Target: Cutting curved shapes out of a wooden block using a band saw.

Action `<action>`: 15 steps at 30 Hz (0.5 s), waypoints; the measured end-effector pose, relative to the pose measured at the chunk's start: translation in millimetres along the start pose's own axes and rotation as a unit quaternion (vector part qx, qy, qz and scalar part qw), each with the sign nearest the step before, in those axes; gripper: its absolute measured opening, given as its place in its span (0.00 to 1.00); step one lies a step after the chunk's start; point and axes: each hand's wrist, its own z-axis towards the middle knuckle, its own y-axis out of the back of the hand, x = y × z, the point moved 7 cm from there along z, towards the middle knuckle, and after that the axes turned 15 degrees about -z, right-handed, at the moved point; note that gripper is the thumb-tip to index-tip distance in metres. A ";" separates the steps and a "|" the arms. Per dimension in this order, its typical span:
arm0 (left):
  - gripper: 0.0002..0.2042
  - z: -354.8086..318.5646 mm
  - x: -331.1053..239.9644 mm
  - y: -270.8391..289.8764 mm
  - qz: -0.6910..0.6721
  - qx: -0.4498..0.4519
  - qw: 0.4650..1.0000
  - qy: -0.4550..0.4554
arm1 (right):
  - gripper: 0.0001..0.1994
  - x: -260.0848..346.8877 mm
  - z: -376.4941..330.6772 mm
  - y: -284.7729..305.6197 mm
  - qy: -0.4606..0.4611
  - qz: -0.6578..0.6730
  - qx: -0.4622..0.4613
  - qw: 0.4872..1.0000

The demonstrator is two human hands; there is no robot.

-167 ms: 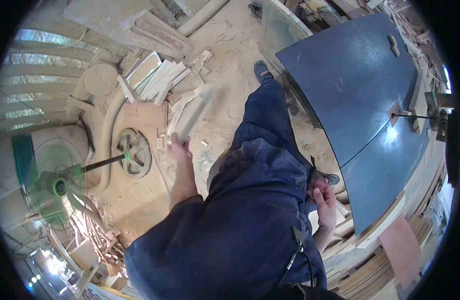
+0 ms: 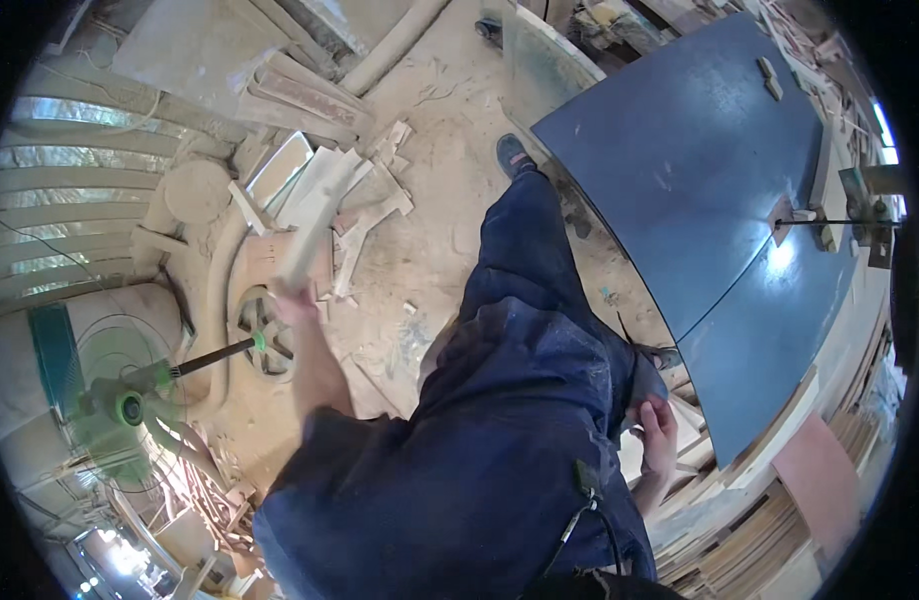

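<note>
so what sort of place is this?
Most likely a woodworking shop: pale offcuts lie scattered on the dusty floor, boards are stacked at the lower right, and a dark blue worktop has a thin slit, perhaps for a saw.

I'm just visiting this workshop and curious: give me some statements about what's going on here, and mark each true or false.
1. The left hand holds a long pale strip. True.
2. The green fan is on the person's right. False: it is on the left.
3. A large dark blue panel lies to the person's right. True.
4. The right hand also grips the strip. False: it is down by the person's right side, well apart from the strip.
5. Pale offcuts lie on the floor. True.
</note>
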 end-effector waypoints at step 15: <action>0.12 -37.8 257.4 -315.0 0.497 0.450 0.698 0.252 | 0.17 -77.0 -52.8 22.4 -0.122 -0.039 -0.223 0.966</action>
